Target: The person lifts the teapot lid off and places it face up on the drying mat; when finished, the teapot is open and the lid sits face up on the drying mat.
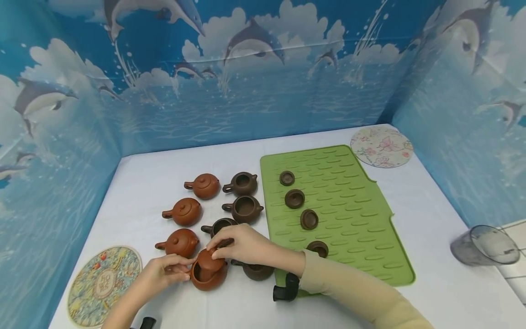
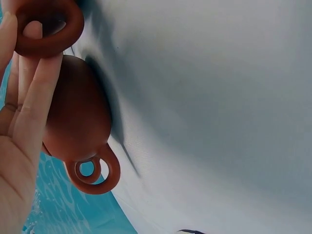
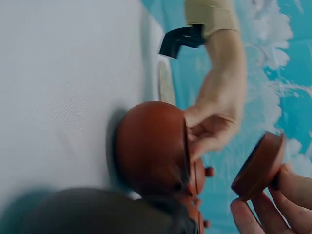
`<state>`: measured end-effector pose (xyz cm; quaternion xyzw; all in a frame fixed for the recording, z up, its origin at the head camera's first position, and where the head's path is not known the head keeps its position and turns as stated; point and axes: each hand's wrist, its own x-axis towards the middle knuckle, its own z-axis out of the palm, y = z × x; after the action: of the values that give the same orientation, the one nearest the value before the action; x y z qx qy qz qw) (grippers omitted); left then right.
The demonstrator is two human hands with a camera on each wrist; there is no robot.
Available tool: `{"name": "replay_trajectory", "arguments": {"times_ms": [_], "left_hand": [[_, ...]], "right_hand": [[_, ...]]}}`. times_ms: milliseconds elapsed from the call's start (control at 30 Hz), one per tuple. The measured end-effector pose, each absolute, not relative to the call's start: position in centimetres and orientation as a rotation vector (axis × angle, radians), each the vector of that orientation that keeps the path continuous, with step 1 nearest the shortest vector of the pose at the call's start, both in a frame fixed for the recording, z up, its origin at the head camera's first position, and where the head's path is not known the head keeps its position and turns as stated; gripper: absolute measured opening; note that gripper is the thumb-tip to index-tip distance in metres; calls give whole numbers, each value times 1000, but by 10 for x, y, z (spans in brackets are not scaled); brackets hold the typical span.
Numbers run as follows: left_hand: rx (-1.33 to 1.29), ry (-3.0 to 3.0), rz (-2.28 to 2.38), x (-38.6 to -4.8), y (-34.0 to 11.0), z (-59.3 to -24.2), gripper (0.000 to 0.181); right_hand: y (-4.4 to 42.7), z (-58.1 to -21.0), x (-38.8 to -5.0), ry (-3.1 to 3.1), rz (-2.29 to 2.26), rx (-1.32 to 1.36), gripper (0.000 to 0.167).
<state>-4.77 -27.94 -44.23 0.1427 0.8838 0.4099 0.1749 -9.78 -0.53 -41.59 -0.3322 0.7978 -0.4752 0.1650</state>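
In the head view my left hand [image 1: 162,274] pinches the handle of the nearest reddish-brown teapot [image 1: 210,284]. The left wrist view shows a fingertip through that handle ring [image 2: 48,46]. My right hand [image 1: 248,246] holds a matching lid [image 1: 210,260] by its knob, tilted over the teapot's uncovered mouth. In the right wrist view the lid [image 3: 261,165] stands apart from the teapot [image 3: 153,146]. Beyond it, a column of lidded reddish teapots includes the closest one [image 1: 181,242]. Part of a dark teapot [image 1: 222,225] is hidden by my right hand.
Dark lidless teapots [image 1: 245,209] stand in a column right of the reddish ones. Several dark lids [image 1: 294,198] lie on a green mat [image 1: 349,205]. Round patterned mats lie at left [image 1: 104,285] and far right [image 1: 382,146]. A grey transparent cup [image 1: 472,249] is near the right edge.
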Motion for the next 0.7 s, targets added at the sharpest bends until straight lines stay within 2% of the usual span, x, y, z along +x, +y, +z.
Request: {"name": "replay_trajectory", "arguments": {"times_ms": [300,567,700], "left_hand": [[397,2514,1162,-47,-279,-445,32],[377,2520,1145,-48,-279,-445,32],[366,2529,1139,-46,-278,-445,31]], "right_hand": [[65,-428,-106,1698,-1848,-320,30],[118,-440,-101,1328,-2068,-141,52],[142,-441,-98,1256,-2132,-101,55]]}}
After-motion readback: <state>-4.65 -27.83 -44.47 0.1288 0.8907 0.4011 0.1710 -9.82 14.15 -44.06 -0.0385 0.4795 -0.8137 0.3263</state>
